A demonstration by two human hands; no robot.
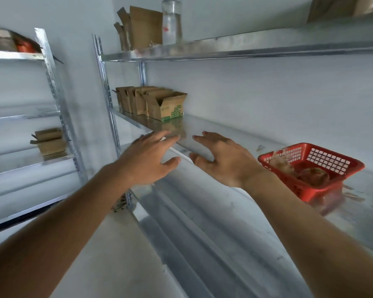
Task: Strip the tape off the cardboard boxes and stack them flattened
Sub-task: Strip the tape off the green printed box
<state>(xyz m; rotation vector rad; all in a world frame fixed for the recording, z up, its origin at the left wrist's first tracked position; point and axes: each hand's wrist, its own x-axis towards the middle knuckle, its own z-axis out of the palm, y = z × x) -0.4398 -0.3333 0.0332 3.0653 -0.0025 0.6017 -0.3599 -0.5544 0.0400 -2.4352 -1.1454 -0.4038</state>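
Note:
A row of several small cardboard boxes (151,103) stands on the middle metal shelf (202,130) at its far left end; the nearest one (169,106) has open flaps and a green print. My left hand (148,159) and my right hand (222,157) hover over the shelf's front edge, short of the boxes, both with fingers spread and holding nothing. Flattened cardboard pieces (141,27) lean upright on the top shelf (235,47).
A red plastic basket (332,168) holding crumpled tape and scraps sits on the shelf at right. A clear bottle (171,20) stands by the flattened cardboard. A second metal rack (52,82) at left carries another small cardboard box (49,141).

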